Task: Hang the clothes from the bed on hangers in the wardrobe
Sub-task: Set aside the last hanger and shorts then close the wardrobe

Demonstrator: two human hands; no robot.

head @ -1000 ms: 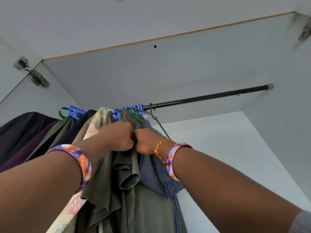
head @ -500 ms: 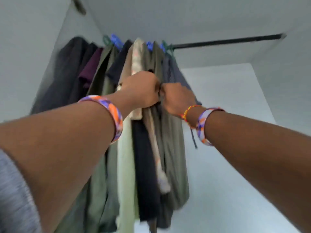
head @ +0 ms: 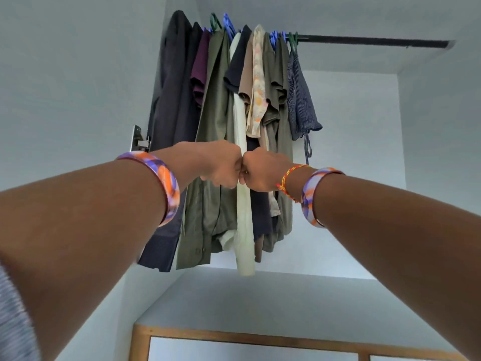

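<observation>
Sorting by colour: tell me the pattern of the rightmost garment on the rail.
The rightmost garment is dark blue with fine pinstripes; the head view shows it.

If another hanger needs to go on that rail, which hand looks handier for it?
Probably the right hand. The clothes crowd the left end of the rail, and its bare stretch runs to the right, on that hand's side. Both fists meet in front of the pale garment; the left hand would have to cross over.

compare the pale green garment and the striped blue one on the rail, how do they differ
The pale green garment is plain and hangs lowest, mid-bunch, behind the two fists; the striped blue garment is pinstriped, far shorter, with a dangling cord, last on the right. Both hang from the dark rail.
</observation>
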